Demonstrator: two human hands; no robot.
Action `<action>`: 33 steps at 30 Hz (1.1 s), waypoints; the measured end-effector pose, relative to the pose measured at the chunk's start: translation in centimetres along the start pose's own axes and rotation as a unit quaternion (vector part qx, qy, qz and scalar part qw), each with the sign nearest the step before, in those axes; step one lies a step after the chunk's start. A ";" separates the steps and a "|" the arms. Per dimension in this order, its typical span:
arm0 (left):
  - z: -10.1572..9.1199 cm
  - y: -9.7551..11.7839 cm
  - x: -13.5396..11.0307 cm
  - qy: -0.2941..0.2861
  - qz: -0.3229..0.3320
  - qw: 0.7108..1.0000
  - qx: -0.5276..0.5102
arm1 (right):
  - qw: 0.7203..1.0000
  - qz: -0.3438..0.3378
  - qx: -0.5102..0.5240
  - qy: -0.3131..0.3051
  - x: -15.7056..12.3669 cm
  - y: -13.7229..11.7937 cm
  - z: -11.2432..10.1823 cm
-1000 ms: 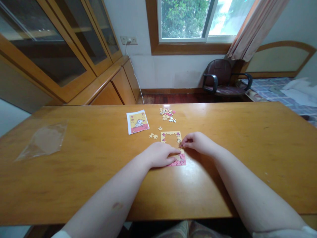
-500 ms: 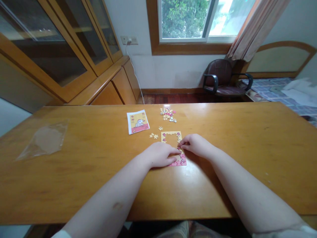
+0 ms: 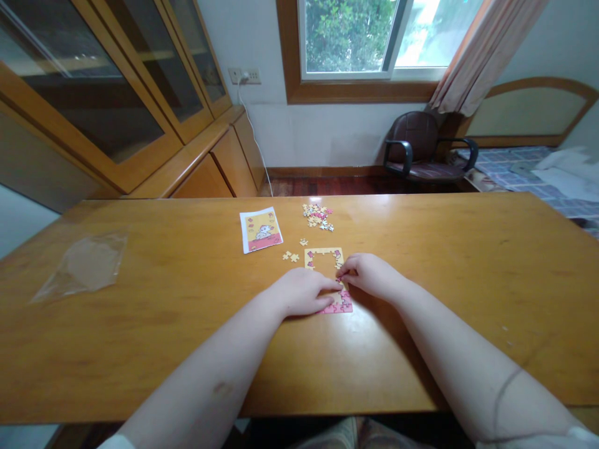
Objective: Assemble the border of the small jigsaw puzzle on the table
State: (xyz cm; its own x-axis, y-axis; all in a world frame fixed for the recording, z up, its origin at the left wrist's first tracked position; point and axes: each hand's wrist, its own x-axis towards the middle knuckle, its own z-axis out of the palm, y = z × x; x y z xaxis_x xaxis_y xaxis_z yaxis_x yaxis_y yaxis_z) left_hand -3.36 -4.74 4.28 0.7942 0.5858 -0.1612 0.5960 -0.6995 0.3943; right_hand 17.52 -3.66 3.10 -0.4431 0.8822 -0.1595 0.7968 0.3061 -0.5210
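Note:
A jigsaw puzzle lies on the table in front of me, its border joined into a frame with a yellow top and a pink bottom. Across its lower left part rests my left hand, fingers stretched out and hiding some of the pieces. My right hand is at the puzzle's right side, thumb and fingertips pinched on a small pinkish puzzle piece, mostly covered. Wooden table shows inside the frame. Just left of the puzzle's top are a few loose yellow pieces.
Beyond the puzzle is a pile of loose pieces. A printed picture card lies to its left. Farther left on the table is a clear plastic bag. A chair stands past the far edge.
Both hands stay almost in place; the right fingertips have shifted very slightly at the puzzle's right side. A thin curved shadow now crosses my right forearm.

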 end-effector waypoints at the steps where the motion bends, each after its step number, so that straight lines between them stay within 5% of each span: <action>1: 0.0 0.0 0.0 0.000 -0.001 1.000 -0.001 | 1.000 0.001 -0.001 0.002 0.0 0.0 0.0; 14: -0.2 -0.1 0.1 0.007 -0.006 1.000 0.007 | 1.000 0.002 -0.020 0.002 -0.1 -0.1 0.1; 17: -0.6 -0.9 0.0 0.062 -0.105 0.992 0.028 | 1.000 -0.001 -0.030 0.004 -0.2 -0.3 -0.1; 23: -1.9 -3.5 -1.1 0.125 -0.380 0.913 0.085 | 0.999 -0.004 -0.023 0.031 -0.3 -0.4 -0.4; 33: -1.7 -4.8 -1.5 0.084 -0.378 0.920 0.062 | 0.999 -0.006 -0.021 0.028 -0.3 -0.5 -0.5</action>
State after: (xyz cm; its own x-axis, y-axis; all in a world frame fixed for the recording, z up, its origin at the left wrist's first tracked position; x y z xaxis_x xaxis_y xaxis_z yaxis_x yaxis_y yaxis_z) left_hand -7.63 -1.55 4.22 0.1233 0.9720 -0.1999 0.9878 -0.1008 0.1191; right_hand 17.46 -3.92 3.88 -0.4301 0.8965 -0.1063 0.8087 0.3303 -0.4867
